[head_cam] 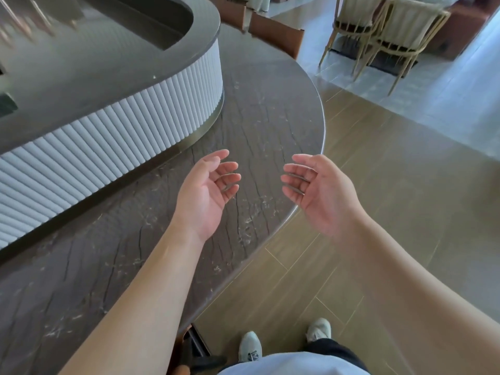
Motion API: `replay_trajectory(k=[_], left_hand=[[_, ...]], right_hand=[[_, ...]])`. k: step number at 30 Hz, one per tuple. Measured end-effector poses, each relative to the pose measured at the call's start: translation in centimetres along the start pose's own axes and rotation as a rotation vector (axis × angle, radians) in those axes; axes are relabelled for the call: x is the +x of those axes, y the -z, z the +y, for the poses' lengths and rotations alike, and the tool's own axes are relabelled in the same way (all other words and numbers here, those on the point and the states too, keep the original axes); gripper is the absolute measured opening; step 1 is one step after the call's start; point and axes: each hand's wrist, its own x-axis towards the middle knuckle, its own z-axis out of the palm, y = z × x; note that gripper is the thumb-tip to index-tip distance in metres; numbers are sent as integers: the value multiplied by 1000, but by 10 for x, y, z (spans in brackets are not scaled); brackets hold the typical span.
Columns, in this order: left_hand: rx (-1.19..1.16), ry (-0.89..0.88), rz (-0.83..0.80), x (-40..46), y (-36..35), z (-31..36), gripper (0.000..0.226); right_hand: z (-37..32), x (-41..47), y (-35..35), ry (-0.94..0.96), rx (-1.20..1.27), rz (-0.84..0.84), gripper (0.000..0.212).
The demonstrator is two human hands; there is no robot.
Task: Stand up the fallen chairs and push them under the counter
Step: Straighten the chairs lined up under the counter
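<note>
Both hands were empty. The left hand (205, 190) hung over the counter (259, 125), palm turned inward, fingers loosely bent and closed on nothing. The right hand (319, 190) faced it from just past the counter's rounded edge, over the floor (378, 212), its fingers likewise relaxed and spread. The two palms looked at each other with a clear gap between them, and neither touched the stone.

Under the near edge of the counter, just left of the person's shoes (250, 346), a dark frame with a brown part (189, 347) showed; I took it for a chair tucked in there, though too little of it was visible to be sure. At the far end of the counter a brown chair back (276, 31) stood upright close against the rim. Farther off to the right, on the pale tiles, a pair of cane chairs (378, 31) stood on their legs beside another table, seemingly no part of this job.

No chair lay on its side anywhere in sight. Judging by that, and by the idle hands, the work looked either finished or paused between chairs: what could be seen at the counter was standing and pushed in. Anything still fallen would have had to be outside this view, so I could not say whether more remained.
</note>
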Motion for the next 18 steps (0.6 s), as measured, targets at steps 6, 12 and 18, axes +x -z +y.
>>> replay_trajectory(k=[6,12,18], left_hand=[[37,1,-33,46,-38,-8,23],[73,3,-24,98,-101,-33,23],[118,1,-50,157,-204,-62,23]], right_hand=[[-26,44,30,9,59,31,12],[-71,99,80,11,95,22,12],[-146,153,155,35,131,41,11]])
